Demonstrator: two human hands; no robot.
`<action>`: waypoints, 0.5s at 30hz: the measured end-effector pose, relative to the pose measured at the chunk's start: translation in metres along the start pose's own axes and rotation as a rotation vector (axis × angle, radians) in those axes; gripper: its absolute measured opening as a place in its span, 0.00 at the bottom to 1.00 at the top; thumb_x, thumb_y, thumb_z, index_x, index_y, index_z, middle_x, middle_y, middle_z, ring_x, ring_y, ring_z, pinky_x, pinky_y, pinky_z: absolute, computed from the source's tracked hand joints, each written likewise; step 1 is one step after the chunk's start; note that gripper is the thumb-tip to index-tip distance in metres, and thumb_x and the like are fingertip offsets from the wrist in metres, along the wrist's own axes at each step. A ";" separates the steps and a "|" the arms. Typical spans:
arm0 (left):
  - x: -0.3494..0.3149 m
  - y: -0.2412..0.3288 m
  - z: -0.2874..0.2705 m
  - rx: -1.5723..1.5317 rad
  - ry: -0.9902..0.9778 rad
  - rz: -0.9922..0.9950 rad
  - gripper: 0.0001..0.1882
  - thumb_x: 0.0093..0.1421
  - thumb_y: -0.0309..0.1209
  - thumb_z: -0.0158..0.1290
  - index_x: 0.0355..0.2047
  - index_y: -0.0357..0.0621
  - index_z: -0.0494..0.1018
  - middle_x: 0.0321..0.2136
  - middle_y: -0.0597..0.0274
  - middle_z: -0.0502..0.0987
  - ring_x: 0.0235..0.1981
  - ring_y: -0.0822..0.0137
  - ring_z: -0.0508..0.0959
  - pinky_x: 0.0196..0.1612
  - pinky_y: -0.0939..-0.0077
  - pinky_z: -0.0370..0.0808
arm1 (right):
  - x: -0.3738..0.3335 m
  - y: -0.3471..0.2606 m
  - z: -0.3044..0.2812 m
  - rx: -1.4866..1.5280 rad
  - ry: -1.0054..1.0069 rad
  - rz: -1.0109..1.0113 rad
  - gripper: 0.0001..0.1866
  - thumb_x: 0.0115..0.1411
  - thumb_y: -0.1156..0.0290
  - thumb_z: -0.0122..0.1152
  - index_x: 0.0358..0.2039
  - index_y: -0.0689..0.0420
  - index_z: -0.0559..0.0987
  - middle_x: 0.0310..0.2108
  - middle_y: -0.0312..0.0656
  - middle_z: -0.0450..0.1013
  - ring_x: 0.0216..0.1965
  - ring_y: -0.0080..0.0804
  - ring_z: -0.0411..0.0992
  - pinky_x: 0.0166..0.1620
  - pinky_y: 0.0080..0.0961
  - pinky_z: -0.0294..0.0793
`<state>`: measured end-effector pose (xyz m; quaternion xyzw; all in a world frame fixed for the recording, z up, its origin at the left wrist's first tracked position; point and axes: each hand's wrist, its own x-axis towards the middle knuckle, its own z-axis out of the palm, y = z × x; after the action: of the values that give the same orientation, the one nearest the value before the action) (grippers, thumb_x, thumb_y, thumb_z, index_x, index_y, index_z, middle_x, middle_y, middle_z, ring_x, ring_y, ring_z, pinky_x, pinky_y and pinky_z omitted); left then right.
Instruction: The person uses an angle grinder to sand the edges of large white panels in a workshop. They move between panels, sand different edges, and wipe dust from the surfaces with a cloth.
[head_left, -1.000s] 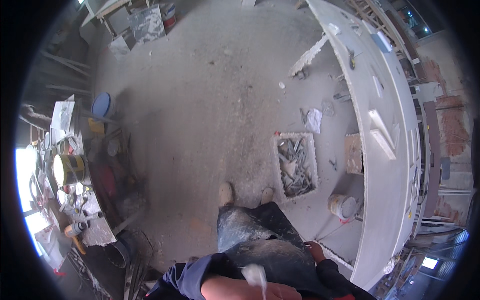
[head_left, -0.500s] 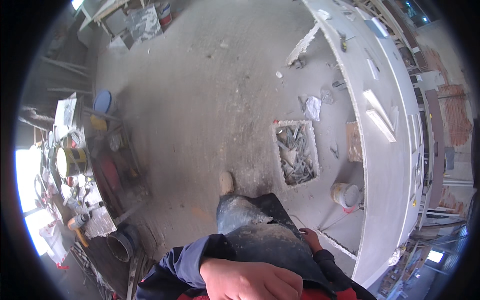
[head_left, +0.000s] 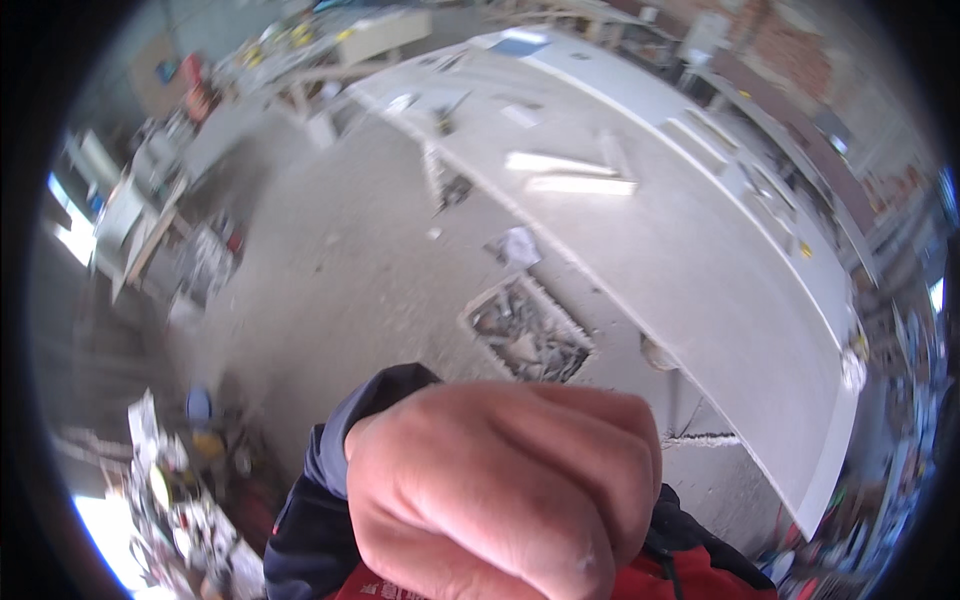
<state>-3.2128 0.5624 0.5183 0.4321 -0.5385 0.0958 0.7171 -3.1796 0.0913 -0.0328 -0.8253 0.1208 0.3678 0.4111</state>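
Observation:
My left hand (head_left: 490, 480) is raised close to the camera, curled into a fist with its back toward me. Its fingertips are turned away, so whatever may be inside the grip is hidden. A dark blue sleeve covers the wrist. Beyond the knuckles, a dusty rectangular crate (head_left: 562, 310) full of grey clamp-like pieces stands on the floor. My right hand does not show; only part of a dark sleeve and the red jacket front appear at the lower right.
A long pale worktable (head_left: 640, 260) runs along the right, with white strips (head_left: 582, 186) lying on it. A bucket (head_left: 657, 352) stands partly under its edge. At the lower left is a cluttered bench (head_left: 195, 510). Crumpled white paper (head_left: 520, 246) lies on the floor.
The view has swung up and to the right, bringing more of the long table in. My left fist has risen closer to the camera. My right hand has gone out of sight.

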 end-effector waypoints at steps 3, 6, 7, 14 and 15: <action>0.042 -0.068 0.028 -0.127 -0.051 0.255 0.16 0.68 0.37 0.60 0.33 0.34 0.83 0.33 0.54 0.79 0.33 0.62 0.77 0.34 0.72 0.76 | -0.017 0.046 -0.033 0.109 0.098 -0.016 0.17 0.60 0.68 0.62 0.47 0.61 0.82 0.30 0.43 0.79 0.24 0.34 0.79 0.25 0.31 0.79; 0.064 -0.099 0.055 -0.223 -0.005 0.256 0.18 0.68 0.39 0.60 0.36 0.32 0.84 0.35 0.52 0.81 0.33 0.63 0.78 0.34 0.73 0.76 | -0.048 0.084 -0.047 0.398 0.160 0.280 0.09 0.62 0.67 0.60 0.40 0.56 0.81 0.27 0.41 0.76 0.23 0.35 0.77 0.24 0.35 0.77; 0.068 -0.114 0.079 -0.268 0.072 0.259 0.18 0.68 0.39 0.60 0.36 0.31 0.84 0.35 0.52 0.81 0.33 0.63 0.79 0.34 0.73 0.76 | -0.049 0.118 -0.044 0.227 0.123 0.081 0.07 0.63 0.67 0.59 0.37 0.55 0.79 0.26 0.41 0.74 0.23 0.34 0.75 0.23 0.34 0.75; 0.130 -0.157 0.111 -0.598 -0.116 0.308 0.17 0.65 0.38 0.64 0.38 0.33 0.85 0.35 0.53 0.82 0.32 0.66 0.79 0.33 0.74 0.75 | -0.101 0.256 0.013 0.771 0.214 0.353 0.04 0.66 0.66 0.57 0.36 0.49 0.77 0.23 0.40 0.70 0.22 0.33 0.72 0.21 0.38 0.70; 0.134 -0.163 0.115 -0.648 -0.133 0.279 0.17 0.64 0.38 0.64 0.38 0.33 0.85 0.35 0.53 0.82 0.32 0.66 0.79 0.33 0.74 0.75 | -0.097 0.248 0.040 0.791 0.296 0.402 0.05 0.66 0.65 0.57 0.37 0.49 0.78 0.24 0.40 0.71 0.23 0.34 0.73 0.21 0.41 0.70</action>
<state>-3.1397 0.3363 0.5540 0.1099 -0.6400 -0.0114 0.7604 -3.3920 -0.0452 -0.1263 -0.6092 0.4664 0.2442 0.5930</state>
